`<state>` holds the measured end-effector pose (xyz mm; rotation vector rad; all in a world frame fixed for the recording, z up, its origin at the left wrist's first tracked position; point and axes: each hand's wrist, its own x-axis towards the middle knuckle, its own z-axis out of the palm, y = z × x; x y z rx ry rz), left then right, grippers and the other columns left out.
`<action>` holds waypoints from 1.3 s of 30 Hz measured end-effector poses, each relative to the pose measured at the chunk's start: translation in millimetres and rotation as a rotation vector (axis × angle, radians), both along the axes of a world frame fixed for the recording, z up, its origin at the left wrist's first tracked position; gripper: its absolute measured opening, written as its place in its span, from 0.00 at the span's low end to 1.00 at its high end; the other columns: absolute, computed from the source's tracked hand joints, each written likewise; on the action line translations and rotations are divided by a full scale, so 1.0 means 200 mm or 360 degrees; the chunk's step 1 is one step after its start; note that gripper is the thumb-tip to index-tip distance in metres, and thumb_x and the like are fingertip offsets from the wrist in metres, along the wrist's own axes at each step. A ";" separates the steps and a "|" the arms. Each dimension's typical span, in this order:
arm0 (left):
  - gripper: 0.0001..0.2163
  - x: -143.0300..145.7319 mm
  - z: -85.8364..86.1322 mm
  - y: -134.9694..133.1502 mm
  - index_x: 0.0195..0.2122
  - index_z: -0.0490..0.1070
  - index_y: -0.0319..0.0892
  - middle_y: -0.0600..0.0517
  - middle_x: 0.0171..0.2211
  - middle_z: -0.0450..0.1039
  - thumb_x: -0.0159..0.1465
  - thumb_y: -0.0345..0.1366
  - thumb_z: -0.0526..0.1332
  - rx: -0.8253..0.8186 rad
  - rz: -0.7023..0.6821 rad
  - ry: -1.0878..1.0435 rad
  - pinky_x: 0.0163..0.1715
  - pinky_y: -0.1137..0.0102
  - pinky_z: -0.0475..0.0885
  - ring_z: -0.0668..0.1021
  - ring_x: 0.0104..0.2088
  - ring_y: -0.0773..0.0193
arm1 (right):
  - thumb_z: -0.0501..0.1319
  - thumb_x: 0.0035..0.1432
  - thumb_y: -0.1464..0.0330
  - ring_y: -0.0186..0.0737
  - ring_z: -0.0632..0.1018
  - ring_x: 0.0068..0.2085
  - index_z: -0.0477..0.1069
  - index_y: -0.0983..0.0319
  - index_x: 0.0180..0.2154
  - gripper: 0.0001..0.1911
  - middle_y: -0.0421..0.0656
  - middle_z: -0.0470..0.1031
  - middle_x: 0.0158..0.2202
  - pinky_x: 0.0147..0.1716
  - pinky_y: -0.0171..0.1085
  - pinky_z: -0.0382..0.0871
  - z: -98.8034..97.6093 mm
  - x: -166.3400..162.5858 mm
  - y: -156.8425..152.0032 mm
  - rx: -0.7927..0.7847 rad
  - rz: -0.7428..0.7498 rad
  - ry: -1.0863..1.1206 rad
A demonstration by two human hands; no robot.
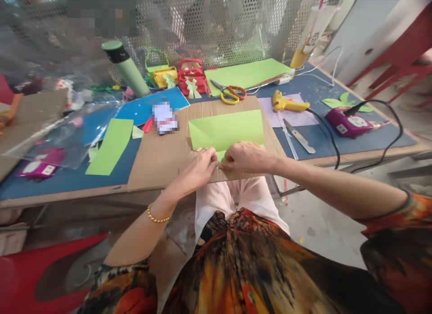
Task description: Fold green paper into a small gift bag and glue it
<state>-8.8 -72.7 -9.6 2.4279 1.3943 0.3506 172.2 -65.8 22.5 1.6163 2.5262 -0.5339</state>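
A light green sheet of paper [227, 128] with a crease across it lies on a piece of cardboard [162, 147] in front of me. At its near edge, my left hand [201, 163] has its fingers bent together on the paper. Beside it my right hand [249, 157] is curled closed, its fingers pressed on the same near edge. The two hands almost touch, and they cover much of the paper's near part. Just beyond the sheet lie scissors [230, 96] with orange and yellow handles.
On the right are a yellow glue gun [290, 102], a knife [299, 137] and a purple box with a black cord [349, 121]. Leftward lie a green paper strip [110, 146] and a plastic bag [72, 134]. Behind stand a green bottle [126, 69], small paper bags [191, 78] and a drink cup [312, 37].
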 end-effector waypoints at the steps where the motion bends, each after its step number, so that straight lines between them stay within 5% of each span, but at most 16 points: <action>1: 0.05 0.00 0.00 0.00 0.34 0.67 0.44 0.51 0.31 0.73 0.67 0.29 0.57 -0.0003 -0.0003 0.0002 0.39 0.63 0.66 0.73 0.36 0.57 | 0.62 0.65 0.58 0.41 0.78 0.32 0.82 0.63 0.32 0.17 0.49 0.82 0.30 0.27 0.36 0.55 0.01 0.00 0.02 -0.0058 -0.0019 0.0017; 10: 0.05 0.00 0.02 0.00 0.33 0.67 0.44 0.51 0.31 0.74 0.67 0.29 0.58 -0.0038 0.0040 0.0026 0.38 0.64 0.65 0.74 0.37 0.56 | 0.63 0.60 0.67 0.31 0.69 0.17 0.72 0.62 0.20 0.16 0.36 0.66 0.13 0.23 0.32 0.63 0.08 0.00 0.06 -0.0497 -0.0116 0.0195; 39: 0.05 -0.02 -0.02 0.03 0.32 0.64 0.46 0.51 0.29 0.71 0.66 0.32 0.54 0.0091 -0.0008 0.0122 0.40 0.63 0.65 0.73 0.36 0.55 | 0.61 0.60 0.69 0.32 0.71 0.18 0.67 0.62 0.16 0.20 0.40 0.71 0.16 0.24 0.34 0.66 0.09 0.55 -0.02 -0.0515 -0.0559 0.0126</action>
